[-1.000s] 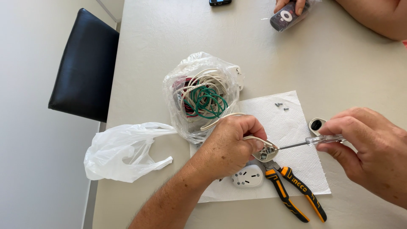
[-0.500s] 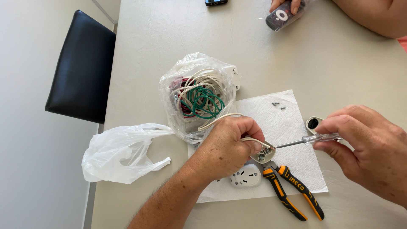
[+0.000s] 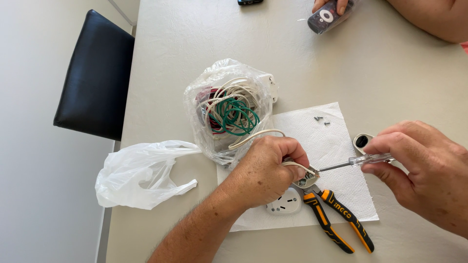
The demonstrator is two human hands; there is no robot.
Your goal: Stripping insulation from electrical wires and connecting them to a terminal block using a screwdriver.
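My left hand (image 3: 263, 168) grips a small grey plug part (image 3: 306, 179) with a white cable (image 3: 253, 136) running out of it toward the bag. My right hand (image 3: 421, 170) holds a clear-handled screwdriver (image 3: 358, 161) level, its tip touching the plug part. Both are above a white paper towel (image 3: 331, 141). A white socket face (image 3: 285, 204) lies on the towel just under my left hand. Orange-and-black pliers (image 3: 336, 219) lie at the towel's near edge.
A clear bag of coiled white, green and red wires (image 3: 229, 112) sits behind my left hand. An empty white plastic bag (image 3: 141, 173) lies at the table's left edge. Tiny screws (image 3: 320, 120) rest on the towel. Another person's hand (image 3: 331, 7) holds a dark object. A black chair (image 3: 95, 78) stands at left.
The screwdriver tip has stayed on the plug part while my hands shifted slightly. The other person's hand and its dark object remain at the far edge.
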